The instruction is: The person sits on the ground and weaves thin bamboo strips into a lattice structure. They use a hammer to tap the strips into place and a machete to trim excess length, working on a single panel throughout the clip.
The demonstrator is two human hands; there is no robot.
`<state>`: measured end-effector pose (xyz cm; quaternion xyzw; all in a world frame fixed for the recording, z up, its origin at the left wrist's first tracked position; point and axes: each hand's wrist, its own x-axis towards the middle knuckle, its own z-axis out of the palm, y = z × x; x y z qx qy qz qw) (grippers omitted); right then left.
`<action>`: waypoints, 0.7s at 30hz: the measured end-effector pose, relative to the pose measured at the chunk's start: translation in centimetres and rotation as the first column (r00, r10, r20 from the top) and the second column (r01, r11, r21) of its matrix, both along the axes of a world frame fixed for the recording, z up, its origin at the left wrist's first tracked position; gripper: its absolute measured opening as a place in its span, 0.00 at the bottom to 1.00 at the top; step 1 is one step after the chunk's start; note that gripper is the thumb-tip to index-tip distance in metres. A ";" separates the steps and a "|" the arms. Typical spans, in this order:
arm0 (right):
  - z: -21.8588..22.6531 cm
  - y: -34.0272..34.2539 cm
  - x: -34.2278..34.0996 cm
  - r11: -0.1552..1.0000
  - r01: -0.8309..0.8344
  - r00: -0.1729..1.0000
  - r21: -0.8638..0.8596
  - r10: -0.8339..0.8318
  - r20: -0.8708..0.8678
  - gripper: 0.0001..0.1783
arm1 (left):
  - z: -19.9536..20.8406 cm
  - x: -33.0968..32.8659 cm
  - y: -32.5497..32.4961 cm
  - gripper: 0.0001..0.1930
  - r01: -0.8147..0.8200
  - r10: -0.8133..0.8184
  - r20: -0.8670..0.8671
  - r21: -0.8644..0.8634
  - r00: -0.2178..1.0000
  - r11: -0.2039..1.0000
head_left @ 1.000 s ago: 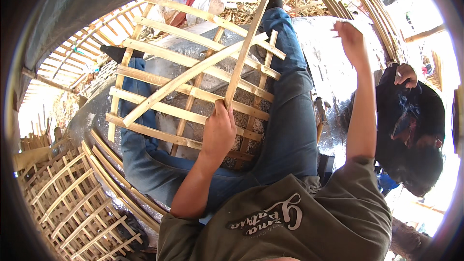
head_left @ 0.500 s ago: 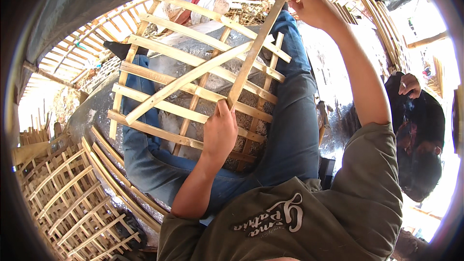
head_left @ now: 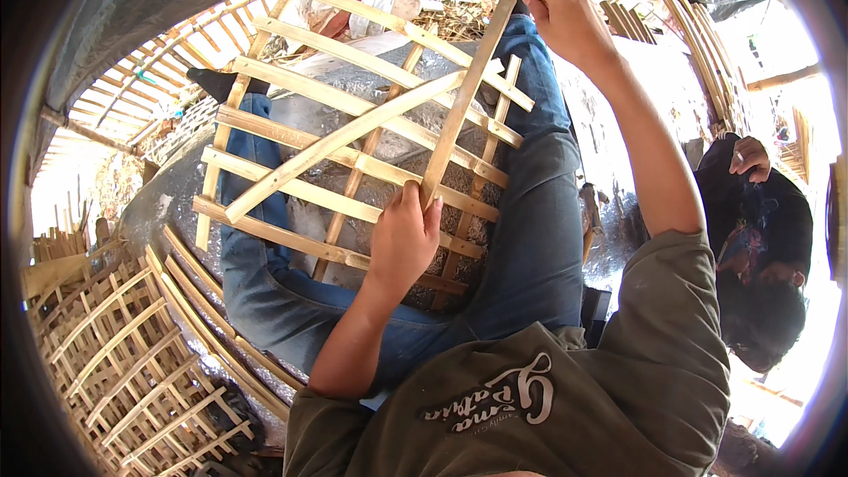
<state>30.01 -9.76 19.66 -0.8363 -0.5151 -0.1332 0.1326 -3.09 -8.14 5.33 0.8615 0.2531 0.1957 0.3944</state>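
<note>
A long flat bamboo slat (head_left: 478, 67) slants up and away over a bamboo lattice (head_left: 313, 81). My left hand (head_left: 405, 238) is closed on the slat's near end, thumb pressed against it. Farther up, my right hand (head_left: 572, 25) has its bent fingers at the slat's right edge, pinching it near the far end. The lattice, made of crossing pale slats, rests over my legs (head_left: 530, 203). Another slat (head_left: 344, 146) lies diagonally across the lattice, its upper right end meeting the long slat. How the pieces are joined where they cross is too small to tell.
Several woven bamboo lattices (head_left: 132, 371) are piled at the lower left, beside long curved strips (head_left: 216, 322). A person in black (head_left: 764, 230) sits at the right. Bamboo poles (head_left: 702, 53) lean at the upper right, and dark sheeting (head_left: 132, 26) hangs at the upper left.
My right hand has come slightly left, its fingers now against the long slat. The slat's lower end and my left hand have shifted slightly right.
</note>
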 end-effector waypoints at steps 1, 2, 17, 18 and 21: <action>0.1 0.0 -0.1 1.000 -0.016 1.000 0.008 0.016 -0.001 0.11 | 0.0 0.1 0.1 0.13 0.026 -0.028 -0.021 -0.116 0.999 0.993; 0.0 0.1 -0.3 0.999 -0.034 0.999 0.017 0.034 -0.003 0.11 | 0.1 0.1 0.2 0.14 0.047 -0.058 -0.040 -0.230 0.998 0.972; 0.5 1.1 -4.6 0.923 -0.316 0.941 0.219 0.274 0.199 0.07 | 1.7 0.5 0.5 0.19 -0.131 0.207 0.149 -0.404 0.967 0.905; 0.6 1.2 -4.7 0.919 -0.329 0.925 0.218 0.268 0.268 0.07 | 1.8 0.4 0.5 0.19 -0.143 0.212 0.147 -0.380 0.966 0.914; 1.0 1.1 -5.0 0.941 -0.292 0.923 0.170 0.230 0.310 0.07 | 1.8 0.3 0.5 0.20 -0.170 0.224 0.141 -0.317 0.964 0.933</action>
